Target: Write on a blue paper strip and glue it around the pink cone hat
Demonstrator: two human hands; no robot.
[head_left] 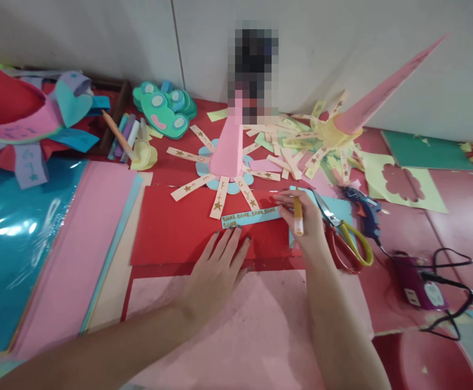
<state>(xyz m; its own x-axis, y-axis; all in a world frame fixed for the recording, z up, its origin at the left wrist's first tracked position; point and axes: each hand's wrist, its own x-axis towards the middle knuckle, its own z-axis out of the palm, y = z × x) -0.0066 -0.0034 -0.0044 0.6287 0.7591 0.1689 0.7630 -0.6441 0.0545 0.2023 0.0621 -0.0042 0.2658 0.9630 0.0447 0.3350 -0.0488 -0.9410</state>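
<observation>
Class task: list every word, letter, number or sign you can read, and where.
"F f", star: strip in front of the middle cone.
"G g", star: next strip rightward.
Too small or blurred: writing on the blue strip, right cone, purple tab, other strips.

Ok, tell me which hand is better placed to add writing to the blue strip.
Probably right: the right hand holds the yellow pen near the blue strip, while the left hand rests spread by its lower edge, without a pen.
</observation>
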